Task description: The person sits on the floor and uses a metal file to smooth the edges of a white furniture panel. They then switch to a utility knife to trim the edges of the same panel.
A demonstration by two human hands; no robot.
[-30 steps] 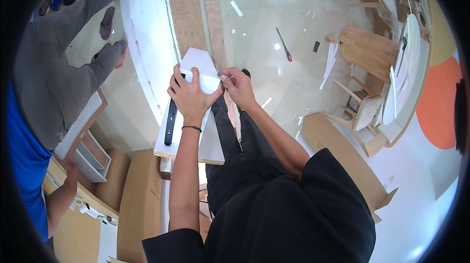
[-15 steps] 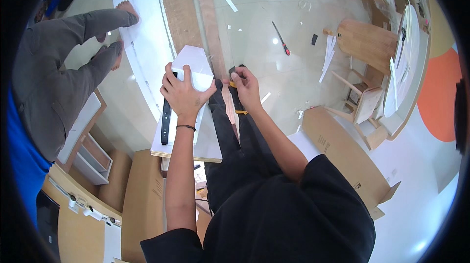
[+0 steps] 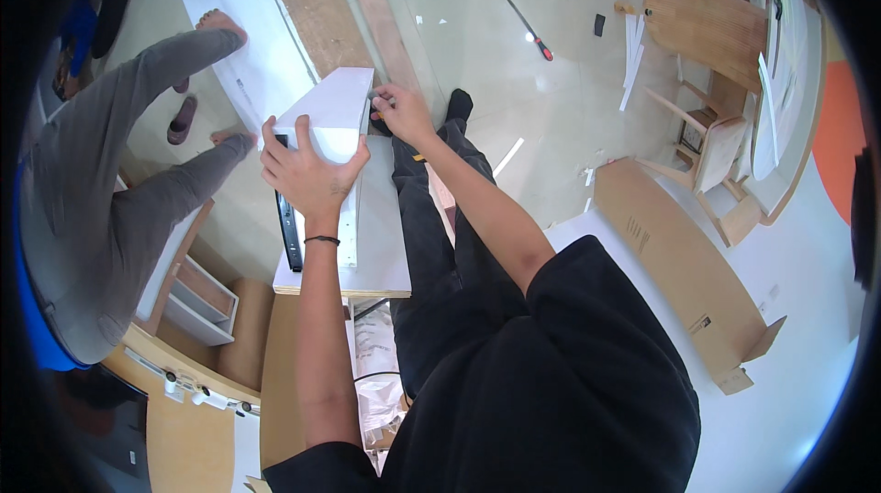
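My left hand (image 3: 310, 174) is spread over a white panel piece (image 3: 335, 94) with an angled far end, fingers across its top and thumb along its right edge. My right hand (image 3: 404, 114) pinches a small dark piece against that panel's right edge, near the far end; its kind is mostly hidden by my fingers. Along the panel's left side lies a black metal rail (image 3: 291, 241). Underneath is a white board (image 3: 384, 218) with a plywood edge, beside my left thigh.
A long dark tool with a red handle (image 3: 543, 48) lies on the floor, near white strips (image 3: 631, 62). A cardboard box (image 3: 679, 264) and wooden chair (image 3: 711, 149) stand to the right. Another person's legs (image 3: 151, 144) are at left, beside a long white board (image 3: 229, 34).
My right hand has moved left, from above my legs to the panel's right edge. The panel under my left hand now stands tilted, showing its right edge. The view has shifted.
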